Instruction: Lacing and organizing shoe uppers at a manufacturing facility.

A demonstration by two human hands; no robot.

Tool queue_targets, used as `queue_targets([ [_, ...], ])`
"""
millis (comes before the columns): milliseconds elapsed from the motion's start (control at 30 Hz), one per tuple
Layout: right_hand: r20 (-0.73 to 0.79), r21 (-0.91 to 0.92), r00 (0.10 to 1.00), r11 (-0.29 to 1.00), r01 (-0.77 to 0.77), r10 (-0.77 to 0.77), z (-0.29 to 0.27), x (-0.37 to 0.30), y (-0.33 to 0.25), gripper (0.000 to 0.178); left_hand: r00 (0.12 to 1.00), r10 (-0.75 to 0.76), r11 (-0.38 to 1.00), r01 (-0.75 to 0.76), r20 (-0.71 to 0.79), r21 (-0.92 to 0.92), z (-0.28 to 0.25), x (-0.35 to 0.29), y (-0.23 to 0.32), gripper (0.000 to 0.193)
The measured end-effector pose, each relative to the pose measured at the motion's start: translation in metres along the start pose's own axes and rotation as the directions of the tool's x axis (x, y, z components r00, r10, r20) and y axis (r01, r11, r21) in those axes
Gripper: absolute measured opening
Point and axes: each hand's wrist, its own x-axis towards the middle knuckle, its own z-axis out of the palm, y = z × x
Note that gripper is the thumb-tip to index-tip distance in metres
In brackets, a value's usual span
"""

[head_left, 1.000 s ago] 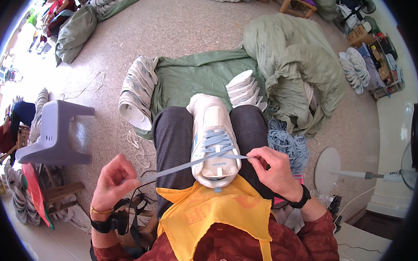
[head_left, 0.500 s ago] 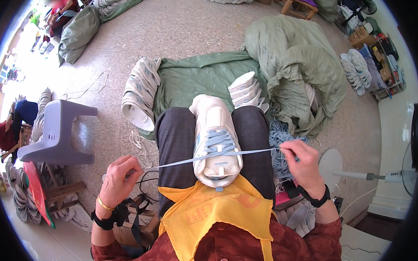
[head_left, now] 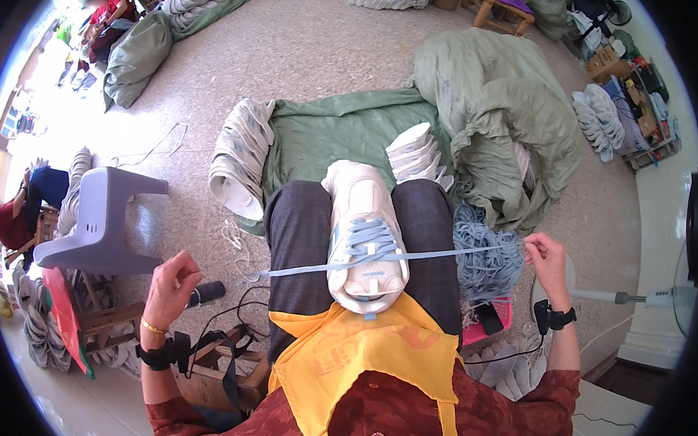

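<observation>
Fingers of the left hand (head_left: 168,295) curl just left of the blue lace (head_left: 301,270); I cannot tell if they hold it. The white shoe (head_left: 365,203) sits between the knees (head_left: 297,216): best held still, lace flat. The right hand (head_left: 546,263) pinches the lace's right end.

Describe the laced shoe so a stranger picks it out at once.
Find the wide green cloth sheet on the speckled floor, then drop to the dark grey trouser legs just below it. Between them sits a chunky white shoe, toe facing the cloth. Unlike the white shoe pieces stacked nearby, it stands alone, with a flat pale-blue lace stretched across it.
</observation>
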Motion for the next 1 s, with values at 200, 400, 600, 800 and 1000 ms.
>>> queue_targets([
  [200, 0.019, -0.033, 1.000, 0.999, 0.013, -0.013, 0.010, 0.001, 0.008, 0.007, 0.971, 0.239, 0.924, -0.234, -0.020, -0.301, 0.062, 0.012, 0.065, 0.030],
  [400, 0.017, -0.016, 1.000, 1.000, 0.002, -0.002, 0.015, -0.001, 0.005, 0.006, 0.981, 0.190, 0.942, -0.193, -0.037, -0.273, 0.104, 0.007, 0.068, 0.021],
  [600, 0.024, -0.002, 1.000, 1.000, -0.001, 0.001, 0.024, -0.001, 0.013, 0.007, 0.993, 0.118, 0.965, -0.122, -0.028, -0.233, 0.090, 0.003, 0.067, 0.014],
  [800, -0.029, 0.027, 1.000, 1.000, 0.000, 0.001, 0.010, 0.006, 0.022, 0.009, 0.988, 0.100, 0.993, -0.106, -0.119, -0.045, 0.052, 0.008, 0.049, 0.009],
  [1000, -0.066, -0.003, 0.997, 0.999, 0.041, -0.041, 0.003, 0.014, 0.004, 0.008, 0.990, 0.036, 0.999, -0.030, -0.139, 0.043, 0.022, 0.010, 0.011, 0.011],
])
